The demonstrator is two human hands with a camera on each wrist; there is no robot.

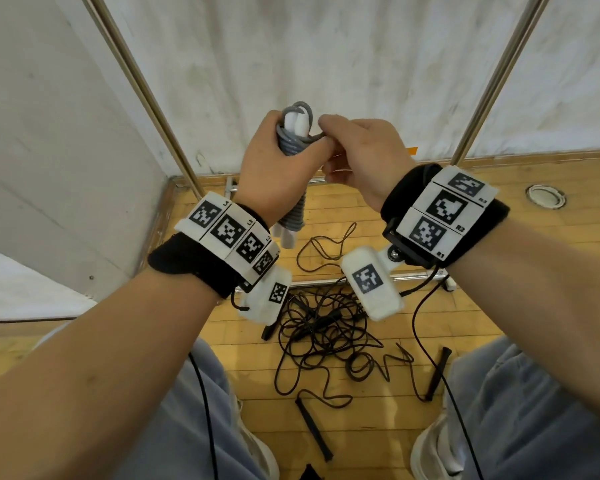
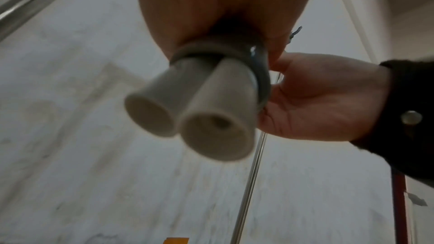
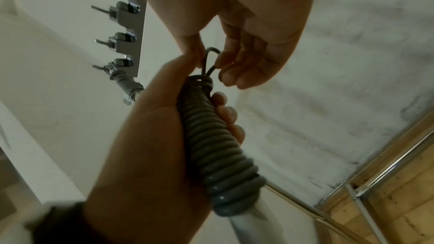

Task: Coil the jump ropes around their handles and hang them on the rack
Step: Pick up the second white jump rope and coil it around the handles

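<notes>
At your feet black jump ropes [image 1: 329,337] lie tangled on the wooden floor [image 1: 499,299]. Higher, your left hand [image 1: 274,168] is wrapped around the grey jump rope [image 3: 218,147], coiled on its two white handles [image 2: 195,107]. Your right hand [image 1: 364,157] pinches its end loop. Beyond, a coiled rope [image 3: 126,84] hangs on the rack [image 3: 129,25].

Grey jump rope [image 1: 293,140]: cord coiled in tight turns around its two white handles [image 2: 187,107], which lie side by side; bundle near upright, a short loop free at its 12 o'clock end. Black jump ropes [image 1: 329,337]: uncoiled, tangled on the floor at 6 o'clock. Rack [image 3: 128,23]: hooked bar, one wound grey rope [image 3: 126,83] hanging from it.
</notes>
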